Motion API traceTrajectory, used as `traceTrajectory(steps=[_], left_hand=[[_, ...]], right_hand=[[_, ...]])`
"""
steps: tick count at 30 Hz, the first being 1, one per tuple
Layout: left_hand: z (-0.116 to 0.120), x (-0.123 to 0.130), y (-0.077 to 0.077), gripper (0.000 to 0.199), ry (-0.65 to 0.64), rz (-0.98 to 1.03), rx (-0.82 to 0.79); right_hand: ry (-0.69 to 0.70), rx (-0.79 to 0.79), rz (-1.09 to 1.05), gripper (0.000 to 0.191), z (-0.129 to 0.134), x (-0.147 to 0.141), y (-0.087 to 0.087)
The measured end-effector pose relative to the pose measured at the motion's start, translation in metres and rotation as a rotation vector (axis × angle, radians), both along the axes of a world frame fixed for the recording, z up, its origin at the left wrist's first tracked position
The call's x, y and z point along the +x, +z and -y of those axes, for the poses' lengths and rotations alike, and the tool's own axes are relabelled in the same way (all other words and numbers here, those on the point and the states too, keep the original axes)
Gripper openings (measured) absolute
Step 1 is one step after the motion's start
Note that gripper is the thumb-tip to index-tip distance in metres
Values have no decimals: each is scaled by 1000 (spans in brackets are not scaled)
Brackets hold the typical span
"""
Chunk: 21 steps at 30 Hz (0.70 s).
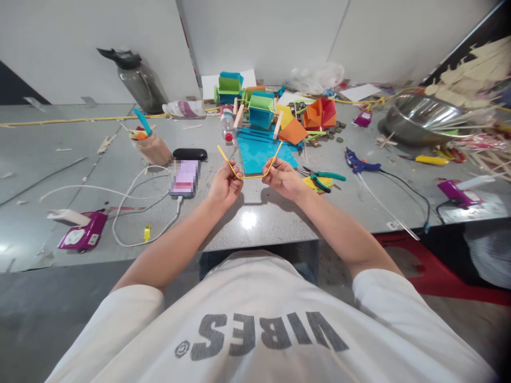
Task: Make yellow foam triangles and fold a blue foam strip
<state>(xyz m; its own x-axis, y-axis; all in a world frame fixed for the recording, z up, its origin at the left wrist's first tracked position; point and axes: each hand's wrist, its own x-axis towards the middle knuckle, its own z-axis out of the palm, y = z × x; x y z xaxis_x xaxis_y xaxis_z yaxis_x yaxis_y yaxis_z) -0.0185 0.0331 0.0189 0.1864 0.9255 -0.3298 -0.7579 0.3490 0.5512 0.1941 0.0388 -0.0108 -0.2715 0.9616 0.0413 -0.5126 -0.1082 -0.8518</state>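
A thin yellow strip (252,177), bent upward at both ends, stretches between my two hands above the front part of the table. My left hand (227,184) pinches it near the left bend, and my right hand (281,176) pinches it near the right bend. Just beyond the strip lies a flat blue sheet (259,151). Behind that stands a model of green and blue folded boxes (261,110) with wooden sticks. Green-handled pliers (330,175) rest on yellow pieces to the right of my right hand.
On the left are a phone (186,176) with a white cable, a stick cup (154,149) and a dark bottle (139,82). A blue glue gun (361,162), a yellow cutter (431,159) and a metal bowl (419,119) are on the right. A small bottle (227,125) lies near the model.
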Motion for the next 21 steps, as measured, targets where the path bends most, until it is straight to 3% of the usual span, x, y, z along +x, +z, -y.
traceTrajectory(steps=[11,21], left_hand=[[0,1,-13,13,-106,-103,158],[-1,-1,-19,26,-136,-142,250]], right_hand=[[60,13,13,38,1,-1,0],[83,24,37,32,3,-3,-2]])
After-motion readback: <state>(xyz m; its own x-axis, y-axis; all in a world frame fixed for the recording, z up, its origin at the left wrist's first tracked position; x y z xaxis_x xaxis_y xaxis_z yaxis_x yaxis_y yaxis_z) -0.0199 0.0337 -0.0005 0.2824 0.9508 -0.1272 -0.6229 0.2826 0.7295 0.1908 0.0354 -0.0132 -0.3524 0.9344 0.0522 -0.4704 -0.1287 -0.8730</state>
